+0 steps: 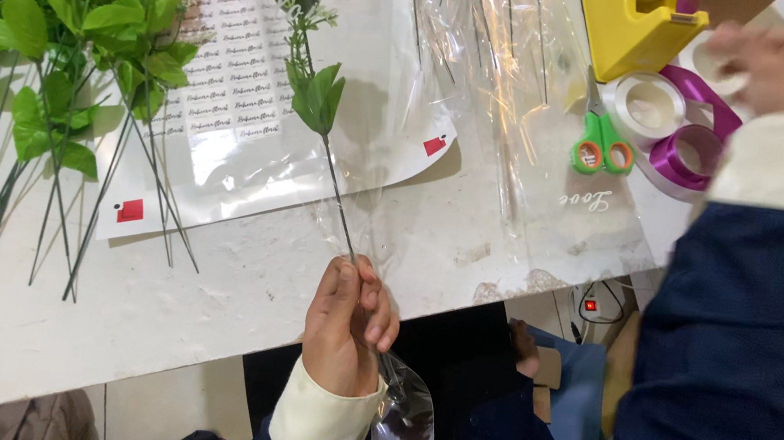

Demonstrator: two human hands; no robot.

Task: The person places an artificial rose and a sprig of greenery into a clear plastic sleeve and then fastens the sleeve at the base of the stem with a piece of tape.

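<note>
My left hand point(348, 325) is closed around the lower stem of an artificial red rose point(313, 89) and the neck of its clear plastic sleeve point(405, 424), which hangs below the table's edge. The flower head lies at the top of the view, its green leaves halfway up the stem. My right hand point(781, 64), blurred, is stretched to the far right over the ribbon rolls. It touches a small white roll point(710, 65); whether it grips it I cannot tell.
Several more artificial roses point(53, 34) lie on the white table point(200, 296) at left. Clear printed sleeves point(249, 80) cover the middle. A yellow tape dispenser point(635, 20), green-handled scissors point(601, 147), a white tape roll point(651, 105) and purple ribbon point(689, 148) sit right.
</note>
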